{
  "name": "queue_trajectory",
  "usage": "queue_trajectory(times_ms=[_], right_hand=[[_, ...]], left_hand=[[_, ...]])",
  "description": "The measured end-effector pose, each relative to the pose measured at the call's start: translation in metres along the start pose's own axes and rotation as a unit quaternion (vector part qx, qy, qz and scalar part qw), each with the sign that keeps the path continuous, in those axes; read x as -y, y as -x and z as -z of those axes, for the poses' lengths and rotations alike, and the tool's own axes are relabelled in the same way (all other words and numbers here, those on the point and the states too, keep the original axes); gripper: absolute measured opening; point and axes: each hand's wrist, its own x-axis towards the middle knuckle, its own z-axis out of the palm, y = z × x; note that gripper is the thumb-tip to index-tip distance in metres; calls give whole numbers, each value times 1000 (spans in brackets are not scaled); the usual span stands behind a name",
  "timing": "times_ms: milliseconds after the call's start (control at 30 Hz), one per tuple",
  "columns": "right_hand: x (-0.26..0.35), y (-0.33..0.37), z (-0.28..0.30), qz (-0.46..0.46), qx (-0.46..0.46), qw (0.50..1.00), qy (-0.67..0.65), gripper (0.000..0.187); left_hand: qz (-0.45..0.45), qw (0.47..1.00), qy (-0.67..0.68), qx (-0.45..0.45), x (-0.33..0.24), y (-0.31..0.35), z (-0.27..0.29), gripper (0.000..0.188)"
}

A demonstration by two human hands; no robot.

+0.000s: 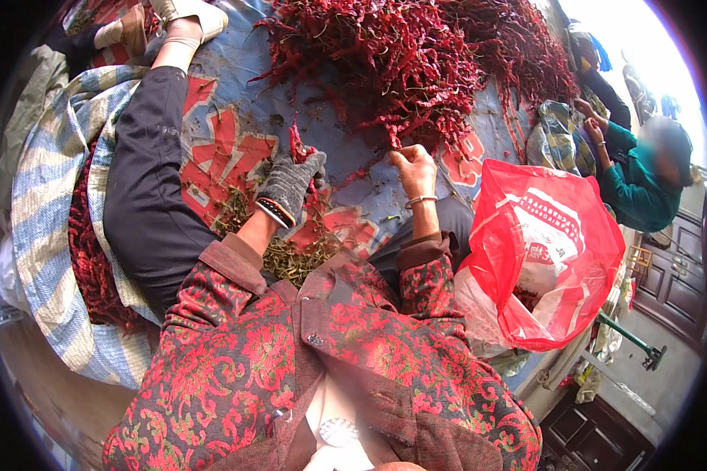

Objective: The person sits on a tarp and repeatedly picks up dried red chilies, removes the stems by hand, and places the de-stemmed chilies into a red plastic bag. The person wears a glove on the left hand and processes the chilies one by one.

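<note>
My left hand (291,184) wears a grey knitted glove and is closed round a few dried red chili peppers (297,145), whose tips stick out past the fingers. My right hand (416,174) is bare, with a bracelet at the wrist. Its thumb and fingers pinch a dried chili (394,140) at the near edge of a big heap of dried chilies (377,63). Between my legs, below the gloved hand, lies a scatter of dry brownish stems (298,255).
A striped woven sack (43,228) with dried chilies stands at my left. On my right sits a red-and-white plastic bag (487,259), its mouth open. A co-worker in green (640,188) sits beyond it. A printed blue tarp (228,47) lies under the heap.
</note>
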Motion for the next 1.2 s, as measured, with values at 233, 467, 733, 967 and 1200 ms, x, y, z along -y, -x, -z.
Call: queue_trajectory(times_ms=[233,467,733,967,1200], right_hand=[[29,19,43,76,-126,972,181,23],[5,57,43,-62,94,981,-158,22],[52,101,0,-77,233,963,-115,21],[65,117,-28,274,336,901,17,17],[101,108,-3,193,444,848,218,11]], left_hand=[[11,1000,7,-13,-1,8,-8,10],[34,998,30,35,15,2,-10,10],[-8,977,-155,144,63,-19,-3,36],[-156,911,-363,121,59,-17,-1,38],[98,990,33,-92,39,-14,-4,40]])
